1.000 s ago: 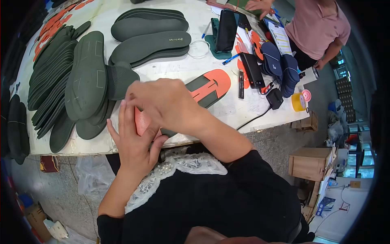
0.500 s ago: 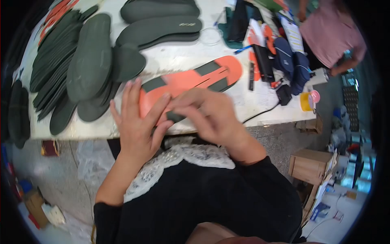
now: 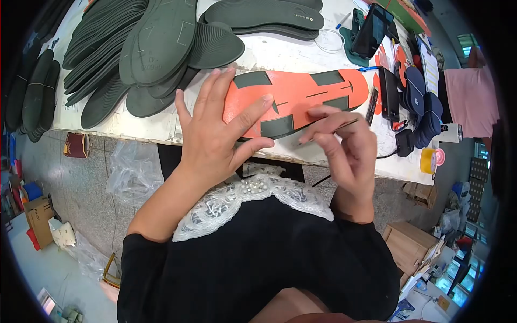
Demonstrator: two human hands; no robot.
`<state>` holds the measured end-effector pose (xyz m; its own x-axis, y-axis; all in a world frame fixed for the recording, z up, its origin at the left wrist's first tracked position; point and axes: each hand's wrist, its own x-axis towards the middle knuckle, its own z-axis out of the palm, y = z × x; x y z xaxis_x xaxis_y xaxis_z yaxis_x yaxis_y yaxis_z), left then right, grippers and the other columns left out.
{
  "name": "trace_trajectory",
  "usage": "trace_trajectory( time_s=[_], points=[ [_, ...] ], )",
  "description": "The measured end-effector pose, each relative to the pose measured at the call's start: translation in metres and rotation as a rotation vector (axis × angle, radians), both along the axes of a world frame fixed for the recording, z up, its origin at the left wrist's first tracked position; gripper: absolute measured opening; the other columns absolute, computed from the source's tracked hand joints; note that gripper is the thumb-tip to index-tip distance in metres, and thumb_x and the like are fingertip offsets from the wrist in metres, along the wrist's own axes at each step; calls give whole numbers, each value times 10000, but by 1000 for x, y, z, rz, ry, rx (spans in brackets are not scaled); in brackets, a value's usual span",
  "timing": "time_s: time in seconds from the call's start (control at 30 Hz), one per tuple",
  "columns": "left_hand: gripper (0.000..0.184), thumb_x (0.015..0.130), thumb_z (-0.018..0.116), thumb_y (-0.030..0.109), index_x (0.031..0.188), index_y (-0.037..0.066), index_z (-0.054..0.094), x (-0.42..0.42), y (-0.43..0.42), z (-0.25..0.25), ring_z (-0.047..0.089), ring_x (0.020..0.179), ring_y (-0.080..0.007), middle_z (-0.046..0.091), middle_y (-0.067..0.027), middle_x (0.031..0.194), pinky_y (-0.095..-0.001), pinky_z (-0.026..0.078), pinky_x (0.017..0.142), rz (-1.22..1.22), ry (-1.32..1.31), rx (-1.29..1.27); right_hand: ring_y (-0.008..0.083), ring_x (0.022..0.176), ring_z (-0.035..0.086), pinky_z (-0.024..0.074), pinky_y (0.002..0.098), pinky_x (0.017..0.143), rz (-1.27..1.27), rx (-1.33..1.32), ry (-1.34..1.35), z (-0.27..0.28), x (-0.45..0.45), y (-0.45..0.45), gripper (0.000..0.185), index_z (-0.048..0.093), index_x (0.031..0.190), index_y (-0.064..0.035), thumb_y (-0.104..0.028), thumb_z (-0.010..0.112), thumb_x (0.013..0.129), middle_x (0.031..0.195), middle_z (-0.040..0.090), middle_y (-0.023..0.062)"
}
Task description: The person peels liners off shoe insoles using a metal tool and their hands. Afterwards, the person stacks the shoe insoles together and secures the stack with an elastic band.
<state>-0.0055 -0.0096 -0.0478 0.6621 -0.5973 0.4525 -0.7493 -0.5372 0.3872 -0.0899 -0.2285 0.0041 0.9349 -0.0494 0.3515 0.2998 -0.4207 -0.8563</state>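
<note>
An orange insole template with rectangular cut-outs and slits lies on a dark green insole, which shows through the openings and along the near edge. My left hand rests on the template's left end, fingers spread and pressing down. Close to the near edge, my right hand pinches a thin pen-like stick. Its tip points left and down, just off the insole; I cannot tell exactly what kind of tool it is.
Stacked dark green insoles fill the table's left, with more insoles at the back. To the right are a phone, a black case, navy insoles and yellow tape. A person in a pink top stands beyond.
My right hand has drawn back to the right from beside the left fingers, and the thin stick now shows. My left hand stays on the template. The camera view has shifted.
</note>
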Motion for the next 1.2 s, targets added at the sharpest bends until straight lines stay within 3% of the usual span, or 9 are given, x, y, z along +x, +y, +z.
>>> trace_trajectory(
  time_s=[0.07, 0.2, 0.23, 0.3, 0.4, 0.53, 0.67, 0.97, 1.2],
  points=[
    [572, 825, 689, 570, 1334, 312, 653, 7, 4, 4, 462, 1306, -380, 418, -200, 1518, -749, 227, 993, -19, -21, -2, 166, 714, 612, 493, 247, 682, -30, 40, -47, -1, 3, -7, 100, 632, 946, 16, 76, 635, 865, 943, 715, 132],
    [455, 854, 718, 448, 1285, 305, 693, 55, 41, 26, 530, 1196, -326, 520, -175, 1421, -601, 287, 1057, 268, -255, 0, 169, 734, 634, 526, 251, 703, -241, 228, -236, 3, 6, -37, 117, 540, 1065, 10, 48, 564, 956, 959, 706, 171],
    [451, 855, 723, 375, 1287, 245, 700, 69, 53, 29, 538, 1198, -324, 535, -171, 1409, -527, 329, 1046, 453, -279, 79, 173, 742, 643, 535, 255, 709, -271, 196, -250, 1, 6, -46, 118, 525, 1080, 6, 42, 551, 970, 962, 705, 177],
    [468, 892, 666, 209, 1354, 133, 646, 69, 58, 41, 568, 1159, -333, 562, -174, 1403, -439, 388, 1030, 414, -185, -252, 180, 758, 661, 552, 261, 720, -326, 138, -281, -1, 7, -60, 121, 494, 1109, -1, 30, 523, 996, 968, 703, 189],
    [465, 902, 654, 245, 1341, 92, 650, 30, 37, 35, 531, 1215, -335, 521, -187, 1438, -449, 371, 1048, 348, -214, -292, 184, 770, 676, 565, 266, 727, -399, 218, -345, -1, 9, -72, 120, 497, 1119, 9, 26, 519, 1002, 976, 702, 188],
    [521, 859, 695, 412, 1311, 154, 686, -3, 7, 19, 452, 1293, -363, 433, -228, 1477, -513, 300, 1064, -37, 23, 48, 202, 785, 699, 587, 283, 739, -428, 300, -370, -5, 12, -82, 117, 497, 1132, 20, 9, 510, 1017, 994, 700, 195],
    [500, 870, 685, 423, 1302, 171, 695, -2, 3, 11, 454, 1282, -378, 437, -238, 1462, -514, 304, 1045, -49, 38, 13, 241, 795, 725, 614, 320, 756, -357, 290, -269, -9, 16, -84, 114, 487, 1144, 25, -32, 497, 1046, 1028, 697, 219],
    [463, 887, 676, 404, 1283, 167, 709, -1, 2, 10, 459, 1271, -375, 419, -247, 1474, -509, 313, 1042, -56, 101, -44, 123, 710, 660, 518, 213, 637, -160, 259, -159, -18, 35, -65, 60, 600, 994, 11, 40, 560, 959, 950, 686, 98],
    [478, 892, 665, 429, 1307, 195, 696, -4, 1, 7, 439, 1303, -379, 418, -232, 1484, -586, 267, 1061, -40, 140, -54, 131, 674, 626, 518, 203, 639, 31, 85, -44, -14, 52, -41, 84, 550, 1067, 28, 42, 524, 988, 944, 709, 150]
  ],
)
